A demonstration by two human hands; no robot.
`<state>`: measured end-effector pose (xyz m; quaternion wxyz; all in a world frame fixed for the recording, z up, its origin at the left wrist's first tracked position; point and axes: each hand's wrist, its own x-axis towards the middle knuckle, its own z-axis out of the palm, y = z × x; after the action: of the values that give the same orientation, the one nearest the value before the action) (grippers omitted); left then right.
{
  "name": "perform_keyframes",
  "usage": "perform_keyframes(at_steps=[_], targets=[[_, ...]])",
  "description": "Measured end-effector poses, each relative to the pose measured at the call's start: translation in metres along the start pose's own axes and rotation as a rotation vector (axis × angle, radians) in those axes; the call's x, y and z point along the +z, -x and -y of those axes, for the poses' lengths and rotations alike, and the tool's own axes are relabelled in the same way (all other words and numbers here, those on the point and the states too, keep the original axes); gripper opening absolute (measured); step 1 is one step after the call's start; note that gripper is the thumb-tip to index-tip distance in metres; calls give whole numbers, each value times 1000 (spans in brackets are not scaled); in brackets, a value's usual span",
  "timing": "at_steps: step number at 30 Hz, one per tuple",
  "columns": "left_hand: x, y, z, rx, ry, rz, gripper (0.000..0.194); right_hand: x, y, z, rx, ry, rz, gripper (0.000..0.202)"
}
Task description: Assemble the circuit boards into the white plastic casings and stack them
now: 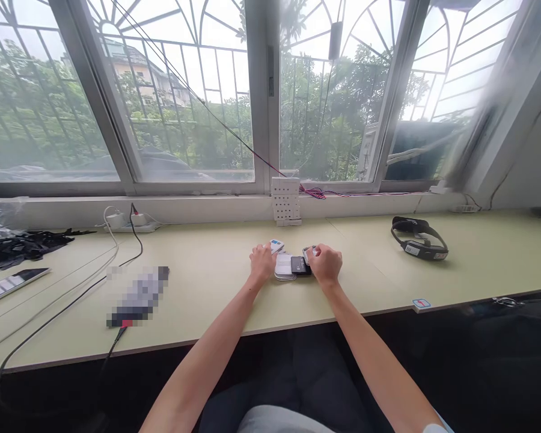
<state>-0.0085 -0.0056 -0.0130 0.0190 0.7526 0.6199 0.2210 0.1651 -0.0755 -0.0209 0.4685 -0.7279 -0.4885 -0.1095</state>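
Note:
My left hand is closed with its fingers at a small white flat piece with a blue patch. Below that piece a white shallow cover with rounded corners lies on the table. A black flat block like a battery rests against the cover's right side. My right hand is closed, thumb and fingers pinching a small whitish piece just above the black block. The fingers hide much of both held pieces.
On the pale yellow table a black head strap lies at right. A blurred dark device with a cable and a white tablet-like slab are at left. A white perforated block stands by the window; a power strip lies behind.

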Motion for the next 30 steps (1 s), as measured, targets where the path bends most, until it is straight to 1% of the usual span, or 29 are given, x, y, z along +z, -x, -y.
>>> perform_keyframes(at_steps=[4, 10, 13, 18, 23, 30], targets=[[0, 0, 2, -39, 15, 28, 34, 2, -1, -2, 17, 4, 16, 18], [8, -4, 4, -38, 51, -33, 27, 3, -3, -4, 35, -26, -16, 16], [12, -7, 6, -38, 71, -75, 24, 3, -5, -6, 82, -65, -29, 15], [17, -10, 9, -27, 102, -107, 19, 1, -9, -10, 198, -179, -38, 12], [20, -11, 11, -13, 164, -137, 16, 0, -12, -14, 270, -281, -104, 10], [18, -10, 9, 2, 162, -121, 13, 1, -15, -17, 337, -347, -180, 9]])
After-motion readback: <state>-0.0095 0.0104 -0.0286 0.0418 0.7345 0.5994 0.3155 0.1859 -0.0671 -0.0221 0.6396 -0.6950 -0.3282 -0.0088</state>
